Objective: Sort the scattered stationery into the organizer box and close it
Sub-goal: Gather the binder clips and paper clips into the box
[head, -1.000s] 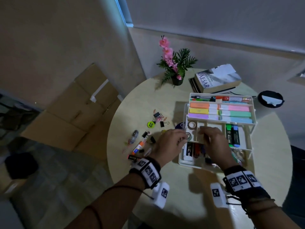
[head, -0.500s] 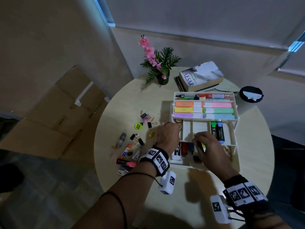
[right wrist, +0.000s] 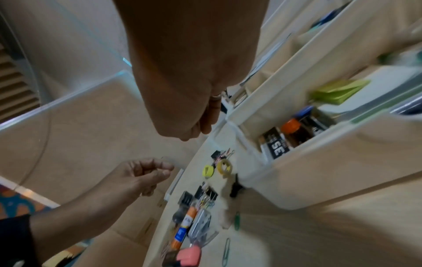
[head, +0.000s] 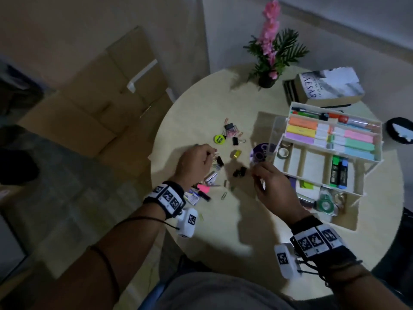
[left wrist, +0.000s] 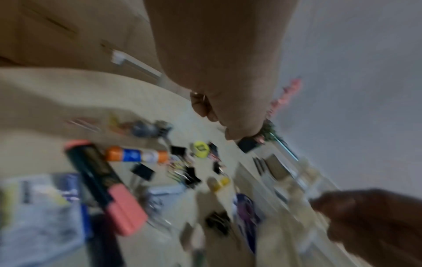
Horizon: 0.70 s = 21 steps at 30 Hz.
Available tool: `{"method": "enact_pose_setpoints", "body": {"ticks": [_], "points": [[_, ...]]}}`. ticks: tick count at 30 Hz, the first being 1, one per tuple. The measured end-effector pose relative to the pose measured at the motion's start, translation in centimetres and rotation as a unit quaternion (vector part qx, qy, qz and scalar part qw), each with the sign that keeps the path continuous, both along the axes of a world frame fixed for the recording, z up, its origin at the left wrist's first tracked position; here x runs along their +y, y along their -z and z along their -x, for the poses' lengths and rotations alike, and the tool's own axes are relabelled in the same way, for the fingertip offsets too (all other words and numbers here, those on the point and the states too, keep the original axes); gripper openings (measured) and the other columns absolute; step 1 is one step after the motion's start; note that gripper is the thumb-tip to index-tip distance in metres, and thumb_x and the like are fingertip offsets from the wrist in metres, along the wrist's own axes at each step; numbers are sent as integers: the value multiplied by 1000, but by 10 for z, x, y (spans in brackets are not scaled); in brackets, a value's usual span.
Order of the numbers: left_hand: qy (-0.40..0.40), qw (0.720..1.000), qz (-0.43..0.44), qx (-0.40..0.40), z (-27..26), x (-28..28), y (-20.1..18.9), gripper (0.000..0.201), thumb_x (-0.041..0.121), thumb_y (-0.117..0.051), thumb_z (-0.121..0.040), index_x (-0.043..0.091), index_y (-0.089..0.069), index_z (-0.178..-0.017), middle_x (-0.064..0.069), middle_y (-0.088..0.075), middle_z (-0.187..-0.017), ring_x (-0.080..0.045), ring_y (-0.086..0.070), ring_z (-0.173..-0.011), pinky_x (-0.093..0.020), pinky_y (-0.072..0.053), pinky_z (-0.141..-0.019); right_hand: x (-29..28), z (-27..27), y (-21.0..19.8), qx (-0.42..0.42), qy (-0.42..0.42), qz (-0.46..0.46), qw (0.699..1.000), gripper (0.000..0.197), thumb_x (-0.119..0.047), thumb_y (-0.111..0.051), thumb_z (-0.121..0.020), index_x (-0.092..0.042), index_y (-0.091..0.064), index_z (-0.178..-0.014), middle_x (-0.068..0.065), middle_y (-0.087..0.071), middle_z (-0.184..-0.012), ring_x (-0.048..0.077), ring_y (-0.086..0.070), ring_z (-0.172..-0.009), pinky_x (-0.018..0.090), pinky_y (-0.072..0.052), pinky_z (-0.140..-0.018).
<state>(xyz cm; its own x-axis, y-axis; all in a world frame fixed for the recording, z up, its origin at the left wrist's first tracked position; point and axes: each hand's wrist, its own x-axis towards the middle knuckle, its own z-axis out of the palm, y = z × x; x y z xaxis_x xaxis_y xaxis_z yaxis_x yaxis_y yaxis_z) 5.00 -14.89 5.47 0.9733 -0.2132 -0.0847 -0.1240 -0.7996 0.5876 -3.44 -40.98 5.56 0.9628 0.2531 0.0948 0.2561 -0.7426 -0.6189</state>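
The white organizer box [head: 315, 163] stands open on the right of the round table, with highlighters, sticky notes and tape in its trays. Binder clips, paper clips [head: 224, 195], a glue stick [left wrist: 137, 156], a pink highlighter [head: 204, 190] and a yellow tape roll [head: 235, 154] lie scattered to its left. My left hand [head: 209, 154] hovers over the clip pile with thumb and fingertips together; I cannot see whether a clip is between them. My right hand [head: 256, 173] has curled fingers just right of two black binder clips [head: 240, 171], and I see nothing in it.
A potted pink flower [head: 271, 52] and a book [head: 328, 86] sit at the back of the table. A black round object [head: 400, 134] lies right of the box. Flattened cardboard boxes [head: 100, 97] rest on the floor past the table's left edge.
Both hands have left the organizer's trays and moved left to the scattered items. The left hand went furthest, to the clip pile. The head view has swung left.
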Motion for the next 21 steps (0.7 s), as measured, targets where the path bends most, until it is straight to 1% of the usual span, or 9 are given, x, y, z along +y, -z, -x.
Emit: {"method": "enact_pose_setpoints", "body": {"ticks": [2,4,5,6,9,12,16,18,21], "points": [[-34,999,18,11,-3,34,6,12,9,-67,-95,14,-74,-103,2,-57,-66,-23,-59,-66,-31,-49,-67,20,-10,4,16,-20,23,999,18,3,-64,-90,-8,-69,-103,7,-63,-105,28,-63,-87,41,-54,-69],[-58,998,22,11,-3,59,11,9,8,-68,-94,13,-74,-99,11,-51,-65,-11,-53,-62,-28,-44,-64,37,-23,13,42,-30,55,997,17,-3,-64,-91,-9,-69,-106,7,-63,-107,29,-64,-88,45,-56,-71],[-64,998,20,17,-3,69,14,8,9,-69,-94,14,-75,-97,15,-47,-65,-2,-49,-61,-28,-41,-63,46,-30,18,57,-29,70,995,19,-6,-64,-91,-10,-70,-109,7,-63,-109,29,-65,-88,44,-57,-72],[-66,997,19,23,-2,77,17,9,10,-70,-93,17,-75,-95,17,-44,-65,0,-47,-61,-28,-39,-61,53,-38,23,73,-27,85,993,22,-8,-65,-92,-10,-70,-113,7,-63,-114,29,-67,-89,43,-58,-74],[-43,998,16,52,3,93,27,13,10,-72,-91,21,-75,-98,16,-46,-68,-3,-47,-65,-26,-38,-61,75,-65,36,137,-11,112,984,34,-18,-64,-97,-10,-63,-130,8,-56,-131,30,-67,-103,44,-59,-85],[-7,996,16,83,12,104,32,15,13,-71,-91,24,-74,-102,11,-51,-74,-4,-52,-68,-24,-39,-63,94,-92,44,186,1,118,975,40,-20,-60,-101,-8,-56,-139,14,-52,-135,36,-62,-115,44,-54,-97],[19,994,18,110,24,116,41,13,14,-70,-93,24,-74,-101,9,-53,-75,-6,-52,-70,-27,-43,-63,113,-122,56,165,39,106,980,49,-24,-62,-101,-11,-50,-147,20,-49,-139,42,-63,-111,48,-57,-91],[25,993,21,118,32,123,45,11,16,-71,-93,23,-75,-100,10,-52,-74,-4,-52,-69,-28,-45,-64,121,-134,61,155,61,99,981,48,-19,-63,-98,-13,-51,-145,22,-46,-140,46,-64,-108,51,-59,-88],[47,991,33,121,39,136,50,9,16,-72,-94,20,-74,-102,9,-51,-74,-5,-49,-67,-31,-48,-64,126,-148,69,143,76,113,980,53,-6,-69,-89,-11,-55,-140,25,-44,-139,47,-61,-110,53,-60,-90]]}}
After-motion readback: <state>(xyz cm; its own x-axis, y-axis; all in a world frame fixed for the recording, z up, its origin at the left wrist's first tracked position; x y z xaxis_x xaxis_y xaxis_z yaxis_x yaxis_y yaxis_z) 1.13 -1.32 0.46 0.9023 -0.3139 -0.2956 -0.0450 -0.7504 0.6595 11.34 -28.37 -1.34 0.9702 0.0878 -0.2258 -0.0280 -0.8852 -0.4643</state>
